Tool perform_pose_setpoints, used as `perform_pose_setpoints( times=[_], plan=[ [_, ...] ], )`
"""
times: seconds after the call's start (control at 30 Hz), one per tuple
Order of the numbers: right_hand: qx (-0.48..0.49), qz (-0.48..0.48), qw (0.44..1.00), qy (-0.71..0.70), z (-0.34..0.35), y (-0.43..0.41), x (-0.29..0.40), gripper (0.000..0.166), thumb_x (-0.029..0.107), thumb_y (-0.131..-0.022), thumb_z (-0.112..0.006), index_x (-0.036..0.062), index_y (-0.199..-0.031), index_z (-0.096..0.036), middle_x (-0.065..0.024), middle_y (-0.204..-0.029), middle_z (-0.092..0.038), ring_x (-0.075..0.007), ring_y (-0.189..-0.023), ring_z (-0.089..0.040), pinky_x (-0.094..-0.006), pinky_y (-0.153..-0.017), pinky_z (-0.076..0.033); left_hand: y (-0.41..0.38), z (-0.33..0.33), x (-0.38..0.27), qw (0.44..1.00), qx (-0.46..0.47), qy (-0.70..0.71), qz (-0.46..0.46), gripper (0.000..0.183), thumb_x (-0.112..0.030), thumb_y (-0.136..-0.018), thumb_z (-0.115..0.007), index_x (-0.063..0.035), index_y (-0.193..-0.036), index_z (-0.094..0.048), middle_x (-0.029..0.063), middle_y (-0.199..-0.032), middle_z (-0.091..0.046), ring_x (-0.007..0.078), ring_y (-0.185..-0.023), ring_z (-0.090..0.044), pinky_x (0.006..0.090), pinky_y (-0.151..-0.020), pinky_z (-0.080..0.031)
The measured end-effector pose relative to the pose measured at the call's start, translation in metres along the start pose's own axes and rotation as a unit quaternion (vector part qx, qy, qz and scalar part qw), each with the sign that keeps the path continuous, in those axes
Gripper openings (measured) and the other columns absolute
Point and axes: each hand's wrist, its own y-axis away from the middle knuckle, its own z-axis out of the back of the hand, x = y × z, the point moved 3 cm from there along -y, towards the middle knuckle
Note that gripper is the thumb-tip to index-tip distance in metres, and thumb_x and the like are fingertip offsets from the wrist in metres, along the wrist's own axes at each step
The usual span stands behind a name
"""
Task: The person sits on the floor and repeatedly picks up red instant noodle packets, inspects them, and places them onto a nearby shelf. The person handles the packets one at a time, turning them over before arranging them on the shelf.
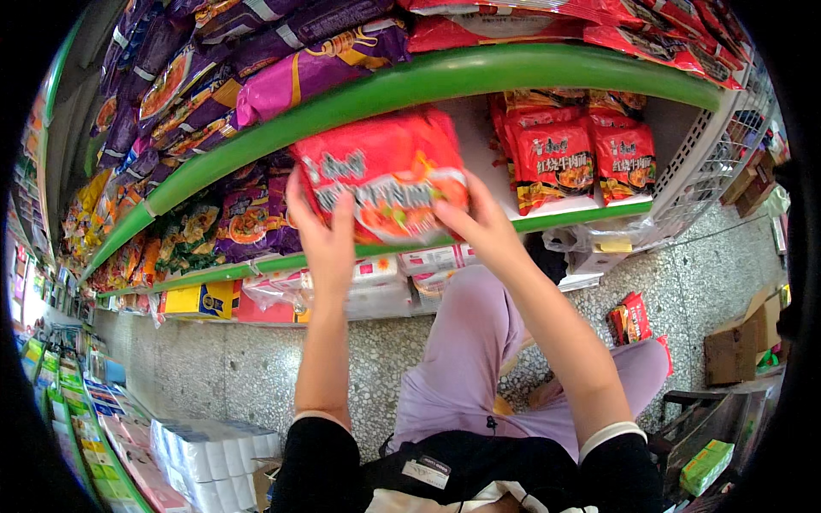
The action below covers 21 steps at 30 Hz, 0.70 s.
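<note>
A large red multipack of instant noodles (385, 173), slightly blurred, is held upright between my two hands at the lower shelf. My left hand (324, 218) grips its left side, thumb across the front. My right hand (478, 215) holds the lower right corner, thumb on the printed face. Behind and to the right, smaller red noodle packets (555, 163) stand in rows on the white shelf (494, 186). Left of the held pack, purple noodle packets (247, 221) fill the same shelf. The pack hides part of the shelf behind it.
A green shelf edge (513, 67) curves just above my hands, with purple packs (186, 83) and red packs (500, 29) over it. Tissue packs (378, 282) lie below. Red packets (632, 320) rest on the floor by my knee. A cardboard box (737, 346) stands right, wrapped paper rolls (211, 455) left.
</note>
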Motion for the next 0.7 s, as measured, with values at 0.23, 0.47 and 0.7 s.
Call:
perform_pose_setpoints(
  times=[0.23, 0.47, 0.7],
  plan=[
    [-0.159, -0.073, 0.983, -0.048, 0.084, 0.122, -0.014, 0.062, 0.018, -0.079, -0.059, 0.0015, -0.128, -0.026, -0.0093, -0.112, -0.048, -0.0144, -0.097, -0.051, -0.0262, -0.079, -0.045, 0.078, -0.073, -0.020, 0.984, 0.174, 0.003, 0.038, 0.071, -0.020, -0.079, -0.059, 0.0048, -0.130, -0.015, 0.0213, -0.132, -0.026, 0.0276, -0.121, -0.030, 0.0362, -0.101, -0.023],
    [-0.301, -0.071, 0.941, -0.137, 0.163, 0.217, -0.026, 0.045, 0.017, -0.081, -0.055, 0.0008, -0.118, -0.036, -0.0085, -0.112, -0.052, -0.0173, -0.098, -0.054, -0.0296, -0.082, -0.045, 0.150, -0.174, -0.023, 0.930, 0.349, 0.092, 0.075, 0.075, -0.016, -0.075, -0.063, 0.0020, -0.131, -0.016, 0.0226, -0.128, -0.031, 0.0298, -0.118, -0.036, 0.0351, -0.098, -0.030],
    [-0.432, -0.149, 0.888, -0.037, 0.215, 0.289, -0.048, 0.035, 0.016, -0.084, -0.051, 0.0015, -0.114, -0.040, -0.0097, -0.102, -0.055, -0.0185, -0.088, -0.058, -0.0322, -0.078, -0.048, 0.224, -0.244, 0.023, 0.865, 0.439, 0.182, 0.160, 0.081, -0.021, -0.073, -0.067, -0.0008, -0.131, -0.015, 0.0210, -0.127, -0.033, 0.0284, -0.116, -0.038, 0.0352, -0.096, -0.032]
  ],
)
